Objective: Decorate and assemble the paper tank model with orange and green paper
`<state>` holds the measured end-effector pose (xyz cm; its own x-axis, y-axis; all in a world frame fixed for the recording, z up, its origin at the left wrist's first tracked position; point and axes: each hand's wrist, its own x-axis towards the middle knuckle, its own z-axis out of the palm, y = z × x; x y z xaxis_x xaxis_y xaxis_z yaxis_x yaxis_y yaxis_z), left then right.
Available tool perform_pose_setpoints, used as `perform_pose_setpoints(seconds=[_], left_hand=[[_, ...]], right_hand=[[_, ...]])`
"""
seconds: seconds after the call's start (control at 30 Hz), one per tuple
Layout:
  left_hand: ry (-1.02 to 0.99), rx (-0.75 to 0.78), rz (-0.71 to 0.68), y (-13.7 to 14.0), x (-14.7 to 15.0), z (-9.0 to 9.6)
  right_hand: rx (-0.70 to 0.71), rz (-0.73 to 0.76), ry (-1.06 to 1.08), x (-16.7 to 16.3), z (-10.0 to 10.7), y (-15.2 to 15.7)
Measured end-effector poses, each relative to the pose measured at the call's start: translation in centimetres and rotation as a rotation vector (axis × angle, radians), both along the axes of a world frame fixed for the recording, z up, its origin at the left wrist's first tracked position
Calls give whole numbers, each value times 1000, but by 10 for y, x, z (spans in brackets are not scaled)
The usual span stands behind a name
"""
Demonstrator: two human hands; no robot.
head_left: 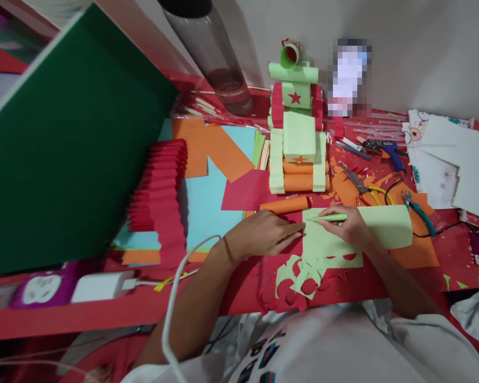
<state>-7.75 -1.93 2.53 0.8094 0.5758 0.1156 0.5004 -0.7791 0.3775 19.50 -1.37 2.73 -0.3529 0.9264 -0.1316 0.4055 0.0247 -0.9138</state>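
My right hand (349, 229) is closed around a light green pen (332, 217), its tip pointing left over the upper left corner of a pale green paper sheet (331, 242). My left hand (269, 234) holds nothing. Its index finger stretches to the sheet's left edge, with the other fingers partly bent below. Pale green paper scraps with round cut-outs (303, 276) lie along the sheet's lower side. Behind my left hand lies a rolled orange paper tube (285, 205). A paper model tank (299, 138) of green, red and orange rolls stands farther back.
Scissors (359, 183), teal-handled cutters (419, 213) and a blue glue gun (391, 151) lie right. A clear bottle (223, 58) and blurred phone (348, 78) stand by the wall. Pleated red paper (165, 202) and a green board (75, 143) are left. A white cable (171, 314) crosses my left arm.
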Motion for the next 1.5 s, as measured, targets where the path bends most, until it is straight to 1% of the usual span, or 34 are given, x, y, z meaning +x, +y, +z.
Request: perform_pose_setpoints(seconds=[0.1,0.2,0.3,0.37,0.43,0.53,0.77,0.83,0.97,1.1,1.27,1.5], left_hand=[[-20,-14,12,0,0,-1],[-13,-14,7,0,0,-1],[-6,-20,-6,0,0,0],[4,-18,-16,0,0,0],[31,-4,-25,1,1,1],[56,15,-31,1,1,2],[39,20,-28,1,1,3],[30,21,-24,1,1,2],[3,15,-15,0,1,-2],[-13,-10,6,0,1,-3],[-20,-20,19,0,1,-2],[-79,44,-2,0,3,-1]], right_hand=[[-51,-37,11,0,0,0],[-20,-44,7,1,0,0],[-84,-9,1,1,1,0],[-121,-37,11,1,2,0],[-117,-59,20,1,3,0],[-119,-17,7,2,4,0],[-142,-24,14,3,4,0],[-143,-15,6,3,4,0],[-147,-41,12,5,3,0],[-124,-20,-14,6,0,0],[-111,-45,-22,7,0,1],[-91,-54,3,8,-3,1]])
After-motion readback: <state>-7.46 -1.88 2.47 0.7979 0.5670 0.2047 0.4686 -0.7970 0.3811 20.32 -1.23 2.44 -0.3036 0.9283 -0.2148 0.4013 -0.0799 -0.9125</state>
